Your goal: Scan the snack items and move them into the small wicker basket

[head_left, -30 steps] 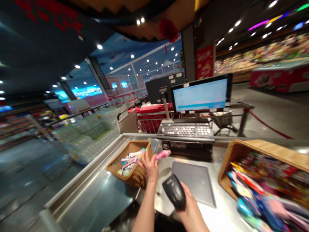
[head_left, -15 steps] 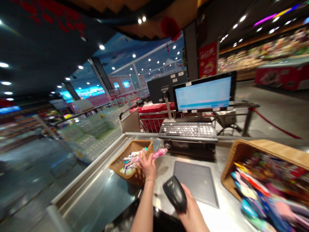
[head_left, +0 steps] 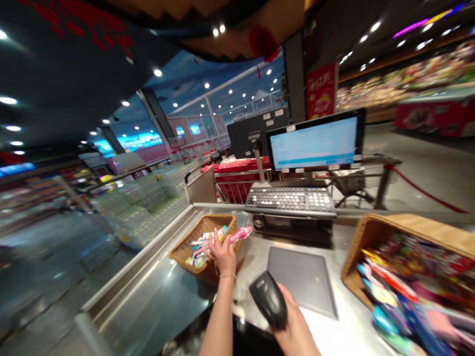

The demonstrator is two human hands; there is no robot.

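At a supermarket checkout counter (head_left: 148,282), the left hand (head_left: 221,253) hovers over a small wicker basket (head_left: 211,269), fingers curled closed around a slim pink item (head_left: 241,235) that sticks out past them to the right. The fingers hide part of the item, so its exact kind is hard to make out. Colourful packets (head_left: 196,255) fill the basket beneath the hand. The right hand (head_left: 295,321), cut off by the bottom edge, wraps around a black handheld barcode scanner (head_left: 267,299), which covers most of its fingers. Just beyond lies a grey flat pad (head_left: 304,282). A larger wicker basket (head_left: 419,225), cut off at the right edge, holds goods (head_left: 404,291) too blurred to identify.
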